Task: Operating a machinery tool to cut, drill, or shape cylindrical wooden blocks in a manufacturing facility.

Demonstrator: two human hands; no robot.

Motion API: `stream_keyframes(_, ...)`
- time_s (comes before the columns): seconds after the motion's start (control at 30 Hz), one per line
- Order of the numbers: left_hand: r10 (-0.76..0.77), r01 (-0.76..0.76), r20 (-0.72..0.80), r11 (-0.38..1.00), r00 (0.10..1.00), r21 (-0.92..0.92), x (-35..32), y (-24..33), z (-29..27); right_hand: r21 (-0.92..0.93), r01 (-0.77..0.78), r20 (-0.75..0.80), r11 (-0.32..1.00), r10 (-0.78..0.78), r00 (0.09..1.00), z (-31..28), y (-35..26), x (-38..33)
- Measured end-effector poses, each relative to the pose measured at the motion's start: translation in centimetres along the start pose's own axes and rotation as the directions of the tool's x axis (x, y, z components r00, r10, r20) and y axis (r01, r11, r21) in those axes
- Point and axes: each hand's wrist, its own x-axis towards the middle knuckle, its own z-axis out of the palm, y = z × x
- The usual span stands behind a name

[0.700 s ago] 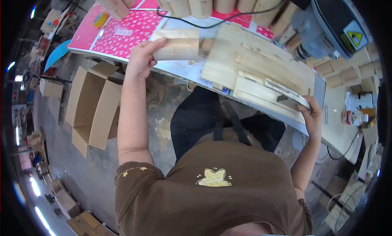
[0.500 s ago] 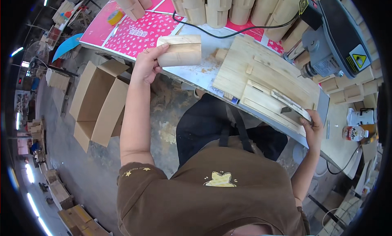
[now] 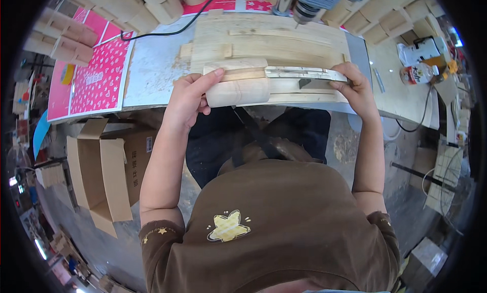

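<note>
My left hand (image 3: 187,97) grips the left end of a pale wooden cylinder (image 3: 238,92), thumb on top. A lengthwise groove runs along the cylinder. In my right hand (image 3: 357,87) is the right end of a narrow, pale, worn strip (image 3: 299,72), pinched between thumb and fingers. A dark flat tab (image 3: 305,83) shows under the strip. The strip's left end meets the cylinder's right end, in line with the groove; whether it enters the groove cannot be made out. Both are above the front of a wooden board (image 3: 284,44) with thin battens.
A drill press chuck and bit (image 3: 306,14) hang over the board's far edge. Grooved wooden cylinders (image 3: 165,6) stand along the back, with a black cable (image 3: 195,20) before them. An open cardboard box (image 3: 114,166) sits at lower left. A bottle (image 3: 418,74) stands on the right.
My left hand has brought the cylinder across to the strip, which my right hand has raised and levelled. The view has turned to the right, toward the board.
</note>
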Motion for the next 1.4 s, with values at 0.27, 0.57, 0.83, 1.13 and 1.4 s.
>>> stream_keyframes(0.27, 0.029, -0.023, 0.132, 0.999, 0.991, -0.044, 2.2, -1.3, 4.8, -0.040, 0.051, -0.028, 0.998, -0.052, 0.998, 0.5, -0.3, 0.4)
stream_keyframes(0.57, 0.831, -0.788, 0.263, 0.293, 0.490, 0.541, 4.4, -6.0, 6.5, -0.159, -0.010, -0.238, 0.987, -0.028, 0.971, 0.0, 1.9, 1.2)
stream_keyframes(0.83, 0.727, -0.523, 0.120, 0.360, 0.677, 0.772, 8.1, -4.7, 5.9, -0.183, 0.045, -0.252, 0.982, -0.091, 0.964, 1.5, 2.2, 5.6)
stream_keyframes(1.13, 0.809, -0.612, 0.227, 0.195, 0.542, 0.766, 9.2, -5.1, 4.5, -0.037, 0.303, -0.408, 0.952, -0.291, 0.866, -0.3, 1.0, 6.4)
stream_keyframes(1.4, 0.784, -0.623, 0.249, 0.213, 0.569, 0.753, 9.8, -4.9, 5.0, -0.015, 0.209, -0.438, 0.978, -0.194, 0.878, -11.3, -8.0, 16.9)
